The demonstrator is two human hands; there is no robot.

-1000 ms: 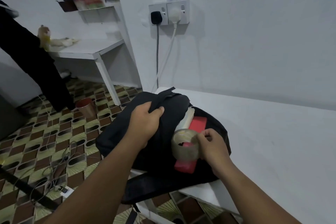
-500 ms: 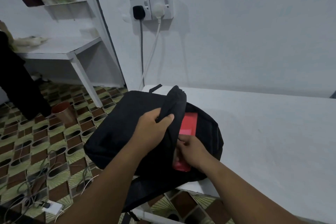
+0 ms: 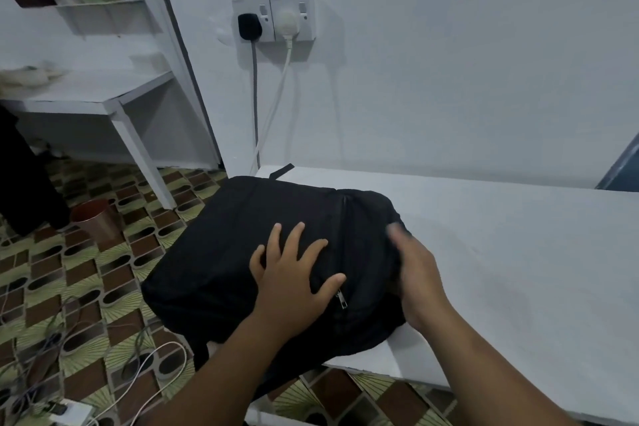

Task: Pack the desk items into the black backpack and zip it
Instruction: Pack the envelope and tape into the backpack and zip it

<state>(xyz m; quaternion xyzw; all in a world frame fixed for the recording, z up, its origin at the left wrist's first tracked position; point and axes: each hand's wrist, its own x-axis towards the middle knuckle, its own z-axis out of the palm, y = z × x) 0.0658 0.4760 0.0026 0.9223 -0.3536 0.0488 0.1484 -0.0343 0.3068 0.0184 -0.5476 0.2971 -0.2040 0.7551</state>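
Black backpack (image 3: 242, 252) — lying flat on the near left corner of the white desk (image 3: 501, 252), its left part hanging past the edge over the patterned floor (image 3: 69, 287). My left hand (image 3: 294, 284) rests palm-down on top, fingers spread, thumb beside the zipper pull (image 3: 340, 299). My right hand (image 3: 415, 273) — against the bag's right side, fingertips blurred; I cannot tell their grip.

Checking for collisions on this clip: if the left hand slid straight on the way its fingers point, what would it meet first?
The left hand lies flat on the backpack, fingers pointing toward the wall. It would only cross more backpack fabric, probably reaching the strap loop at the far edge; depth is unclear.
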